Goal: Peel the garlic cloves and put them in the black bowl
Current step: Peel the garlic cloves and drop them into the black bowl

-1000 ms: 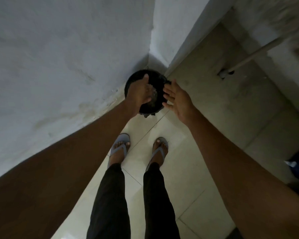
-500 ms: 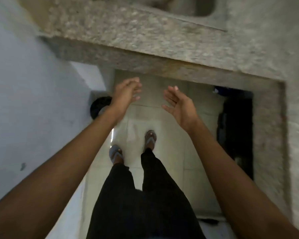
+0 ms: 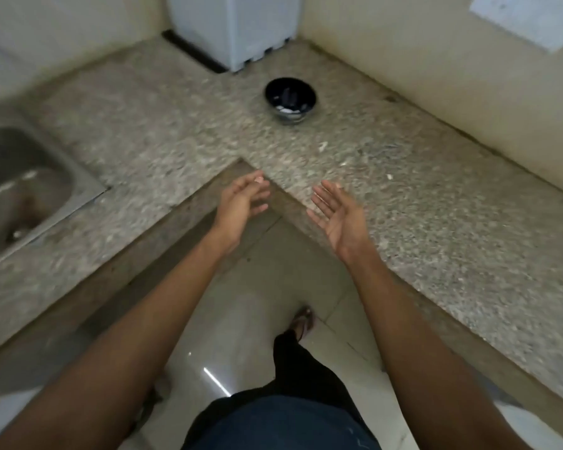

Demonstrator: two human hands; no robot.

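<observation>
A black bowl (image 3: 290, 99) stands on the speckled stone counter (image 3: 403, 203), near the back corner. Pale garlic pieces lie in its bottom. A few small white scraps (image 3: 323, 146) are scattered on the counter in front of it. My left hand (image 3: 241, 199) hovers over the counter's inner corner, fingers straight, holding nothing. My right hand (image 3: 337, 216) is raised beside it with the palm turned up and fingers spread, also holding nothing. Both hands are well short of the bowl.
A steel sink (image 3: 20, 186) is set into the counter at the left. A white appliance (image 3: 231, 27) stands at the back against the wall. A paper sheet (image 3: 527, 17) hangs on the right wall. Tiled floor and my legs are below.
The view swung up from a black bin on the floor to the counter. My left hand left the bin, and both hands now hover with nothing in them over the counter's corner.
</observation>
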